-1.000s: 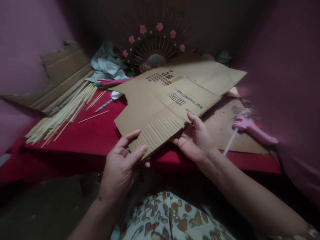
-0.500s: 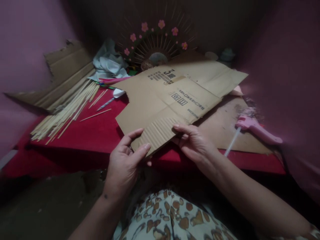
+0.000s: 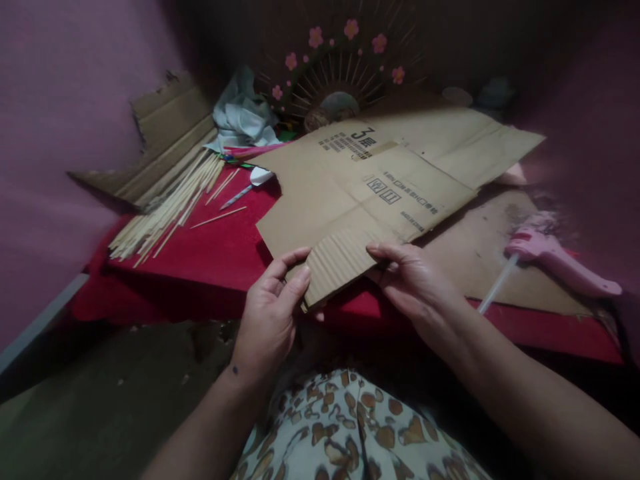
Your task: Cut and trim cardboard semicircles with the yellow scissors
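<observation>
A small ribbed piece of cardboard (image 3: 340, 263) lies over the near corner of a large printed cardboard sheet (image 3: 320, 183). My left hand (image 3: 273, 307) is closed on the ribbed piece's left end, thumb on top and fingertips curling beneath. At its right end, my right hand (image 3: 413, 280) pinches the edge, with the thumb above and the other fingers partly hidden below. Whether the hands also grip the sheet underneath, I cannot tell. The sheet has a notch in its left side and black print on its face.
On the red tablecloth (image 3: 220, 243) lie several thin wooden sticks (image 3: 175, 210) and a striped pen-like stick (image 3: 237, 198). At right, a pink glue gun (image 3: 560, 257) rests on another cardboard piece (image 3: 460, 267). Behind stand a flowered fan (image 3: 345, 73), a pale cloth (image 3: 243, 113) and torn cardboard (image 3: 173, 123).
The whole scene has shifted right and slightly up in the view. Both hands keep the same hold on the ribbed cardboard.
</observation>
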Available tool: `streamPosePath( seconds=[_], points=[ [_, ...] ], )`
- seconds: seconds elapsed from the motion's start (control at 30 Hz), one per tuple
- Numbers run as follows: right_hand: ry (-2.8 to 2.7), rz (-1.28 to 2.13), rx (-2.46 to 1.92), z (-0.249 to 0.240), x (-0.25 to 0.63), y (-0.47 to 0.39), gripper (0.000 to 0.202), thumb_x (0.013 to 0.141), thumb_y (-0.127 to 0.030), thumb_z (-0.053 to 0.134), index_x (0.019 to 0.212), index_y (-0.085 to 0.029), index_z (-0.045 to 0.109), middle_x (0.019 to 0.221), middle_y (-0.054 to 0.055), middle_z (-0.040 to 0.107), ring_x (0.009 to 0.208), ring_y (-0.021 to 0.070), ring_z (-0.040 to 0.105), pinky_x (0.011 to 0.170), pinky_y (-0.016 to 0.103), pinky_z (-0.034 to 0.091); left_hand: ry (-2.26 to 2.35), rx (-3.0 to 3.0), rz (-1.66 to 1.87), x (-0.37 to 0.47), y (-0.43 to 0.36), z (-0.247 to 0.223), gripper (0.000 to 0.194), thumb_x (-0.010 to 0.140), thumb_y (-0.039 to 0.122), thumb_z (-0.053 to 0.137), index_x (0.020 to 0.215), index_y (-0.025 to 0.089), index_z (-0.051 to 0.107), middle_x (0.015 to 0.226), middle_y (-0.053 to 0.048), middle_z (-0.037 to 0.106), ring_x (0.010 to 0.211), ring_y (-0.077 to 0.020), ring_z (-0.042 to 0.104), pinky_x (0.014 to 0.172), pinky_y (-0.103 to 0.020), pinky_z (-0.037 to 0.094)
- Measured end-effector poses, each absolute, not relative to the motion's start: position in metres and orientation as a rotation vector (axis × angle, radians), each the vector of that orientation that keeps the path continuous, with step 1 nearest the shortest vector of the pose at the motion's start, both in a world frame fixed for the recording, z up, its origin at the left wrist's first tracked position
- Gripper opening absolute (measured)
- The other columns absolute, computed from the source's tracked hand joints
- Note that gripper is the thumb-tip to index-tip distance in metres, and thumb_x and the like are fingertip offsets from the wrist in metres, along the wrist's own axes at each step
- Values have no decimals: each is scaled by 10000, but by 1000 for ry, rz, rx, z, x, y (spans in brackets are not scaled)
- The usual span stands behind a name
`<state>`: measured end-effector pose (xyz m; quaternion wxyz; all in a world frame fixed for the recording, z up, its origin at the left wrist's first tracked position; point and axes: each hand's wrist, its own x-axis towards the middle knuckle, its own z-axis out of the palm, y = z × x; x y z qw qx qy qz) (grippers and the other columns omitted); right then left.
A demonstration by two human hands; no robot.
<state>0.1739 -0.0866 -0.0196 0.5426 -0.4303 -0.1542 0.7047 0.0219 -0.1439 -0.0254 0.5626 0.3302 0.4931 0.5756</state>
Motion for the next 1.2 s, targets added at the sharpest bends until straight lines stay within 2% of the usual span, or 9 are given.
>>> streamPosePath(
  seconds=[0.13, 0.3, 0.4, 0.57, 0.77, 0.97, 1.2],
  points=[
    [-378, 1656, -1021, -21, 174, -87, 176, 553, -2, 660, 570, -152, 570, 659, 9, 644, 642, 128, 573, 614, 284, 539, 1170, 794, 1341, 21, -146, -29, 381, 752, 266, 651, 1118, 232, 552, 854, -18, 639, 563, -115, 599, 412, -213, 525],
    [-387, 1670, -1010, -23, 175, -88, 186, 556, -32, 693, 581, -157, 557, 680, 12, 641, 662, 134, 578, 611, 281, 517, 1224, 770, 1389, 23, -147, -27, 530, 714, 269, 683, 1207, 271, 488, 1060, -66, 623, 820, -208, 645, 474, -206, 534],
    [-369, 1677, -1004, -23, 175, -89, 193, 550, -33, 700, 607, -156, 563, 668, 4, 627, 671, 139, 578, 611, 281, 509, 1257, 771, 1395, 23, -146, -25, 649, 655, 251, 731, 1242, 278, 457, 1103, -70, 605, 874, -237, 629, 468, -206, 535],
    [-331, 1663, -1021, -19, 172, -91, 213, 546, -19, 691, 547, -157, 529, 594, -8, 580, 652, 131, 554, 631, 282, 508, 1187, 739, 1361, 23, -145, -27, 660, 648, 224, 736, 1231, 315, 439, 1143, -50, 584, 821, -228, 631, 412, -222, 532],
    [-337, 1698, -1008, -19, 171, -88, 172, 547, -12, 660, 636, -138, 585, 687, 18, 632, 676, 134, 570, 632, 280, 498, 1207, 770, 1318, 23, -144, -25, 464, 668, 223, 716, 1110, 245, 578, 1061, -43, 596, 563, -90, 577, 381, -187, 501],
    [-322, 1675, -1038, -18, 171, -88, 188, 538, -10, 650, 562, -153, 532, 653, 5, 614, 637, 120, 541, 556, 249, 475, 1245, 813, 1250, 21, -144, -26, 475, 650, 223, 735, 1108, 218, 609, 983, -44, 629, 569, -101, 591, 407, -186, 511],
    [-221, 1780, -968, -14, 176, -90, 147, 578, -13, 639, 625, -138, 579, 666, -5, 599, 703, 130, 558, 686, 293, 489, 1298, 781, 1250, 20, -142, -24, 545, 609, 218, 759, 1134, 207, 610, 925, -48, 657, 509, -88, 581, 414, -192, 525]
  ],
)
